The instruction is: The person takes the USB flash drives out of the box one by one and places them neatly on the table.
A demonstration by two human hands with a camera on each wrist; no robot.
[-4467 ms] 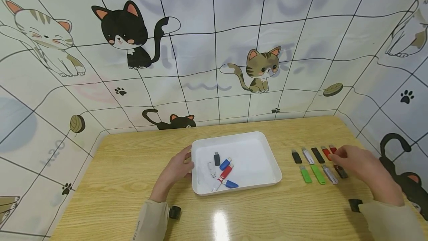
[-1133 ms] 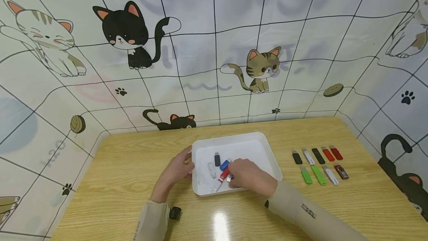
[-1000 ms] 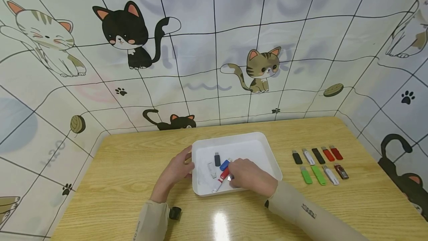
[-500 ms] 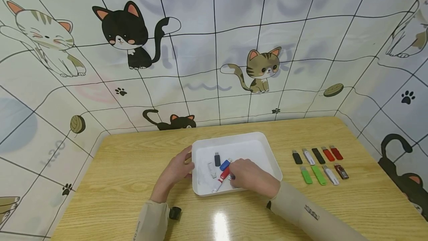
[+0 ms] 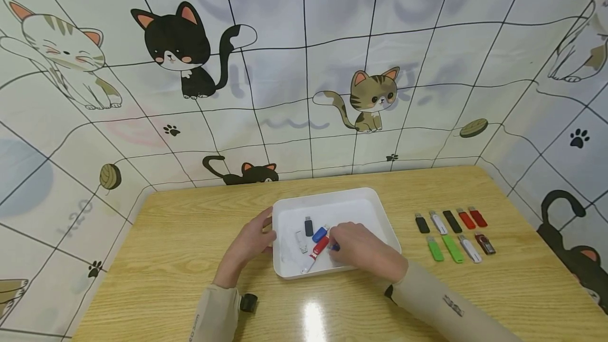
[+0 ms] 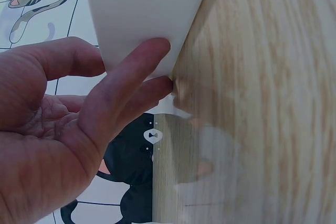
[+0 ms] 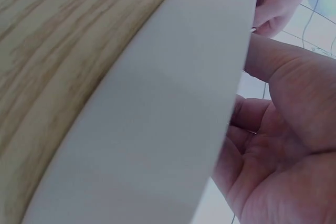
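Note:
A white tray point(image 5: 380, 226) lies on the wooden table. My left hand point(image 5: 250, 237) holds its left wall; in the left wrist view a finger point(image 6: 152, 51) lies against the outer side and another digit meets the rim. Inside the tray, my right hand point(image 5: 358, 247) pinches a blue USB stick point(image 5: 335, 247), mostly hidden by the fingers. Left of it lie a red and white USB stick point(image 5: 319, 247), another blue stick point(image 5: 320, 234), a dark one point(image 5: 309, 226) and a clear or white one point(image 5: 301, 241). The tray wall point(image 7: 157, 98) hides the right fingertips in the right wrist view.
On the table to the right, several USB sticks stand in two rows, among them a black one point(image 5: 421, 223), a bright green one point(image 5: 452, 248) and a red one point(image 5: 477, 217). A cat-printed cloth point(image 5: 285, 83) rises behind the table point(image 5: 190, 226).
My right hand came from the rows at right into the tray, took hold of the blue USB stick and has just shifted slightly right with it. The left hand stayed at the tray.

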